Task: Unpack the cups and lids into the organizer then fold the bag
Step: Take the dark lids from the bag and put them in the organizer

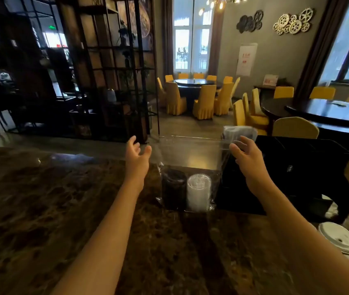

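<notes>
A tall clear plastic bag (190,152) stands upright on the dark marble counter (63,199). Low inside it sit a stack of clear lids (199,191) and, to its left, a dark stack (173,187) that I cannot identify. My left hand (137,154) is beside the bag's upper left edge, fingers loosely spread, holding nothing. My right hand (245,154) is at the bag's upper right corner with fingers relaxed; whether it touches the film is unclear. The black organizer (292,167) stands just right of the bag, with a wrapped stack of dark lids (239,132) sticking up at its left end.
White lids (339,237) lie on the counter at the lower right. Beyond the counter is a dining room with round dark tables (339,111) and yellow-covered chairs (294,127). A black metal shelf (114,67) stands at the back left.
</notes>
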A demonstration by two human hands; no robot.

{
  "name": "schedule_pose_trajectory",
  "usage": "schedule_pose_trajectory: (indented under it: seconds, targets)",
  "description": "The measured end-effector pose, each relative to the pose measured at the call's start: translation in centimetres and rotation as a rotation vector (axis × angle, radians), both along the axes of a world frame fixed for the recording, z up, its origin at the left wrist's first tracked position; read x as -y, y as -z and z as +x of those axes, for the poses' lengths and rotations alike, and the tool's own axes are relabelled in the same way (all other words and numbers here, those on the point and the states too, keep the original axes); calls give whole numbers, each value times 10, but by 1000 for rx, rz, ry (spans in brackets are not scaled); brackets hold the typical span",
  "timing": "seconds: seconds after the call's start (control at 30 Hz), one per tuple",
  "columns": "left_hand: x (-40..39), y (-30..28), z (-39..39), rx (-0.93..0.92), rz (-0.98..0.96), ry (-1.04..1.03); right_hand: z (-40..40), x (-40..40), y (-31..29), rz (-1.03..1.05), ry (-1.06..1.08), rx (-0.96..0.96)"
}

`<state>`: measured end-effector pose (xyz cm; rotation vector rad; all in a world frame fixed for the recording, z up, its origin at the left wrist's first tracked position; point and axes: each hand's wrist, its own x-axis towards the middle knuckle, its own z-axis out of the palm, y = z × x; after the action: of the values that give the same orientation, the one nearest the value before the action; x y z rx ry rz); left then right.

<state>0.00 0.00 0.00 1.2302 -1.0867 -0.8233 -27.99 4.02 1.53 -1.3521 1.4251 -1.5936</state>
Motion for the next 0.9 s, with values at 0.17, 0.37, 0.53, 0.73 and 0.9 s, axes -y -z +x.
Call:
schedule_pose_trajectory:
  seconds: [0.17, 0.37, 0.53, 0.73, 0.9]
  targets:
    - [40, 1, 7, -6, 80, 144, 4, 21, 1, 46, 41, 33]
    - [51, 12, 7, 43, 11, 115, 5, 28, 13, 9, 74, 66]
    - [42, 10, 13, 26, -36, 76, 8, 21, 8, -41, 66, 81]
    - [8, -6, 12, -9, -125, 107, 1, -3, 1, -102, 40, 106]
    - [-27, -14, -8, 27, -202, 153, -26, -38, 1, -166, 19, 96]
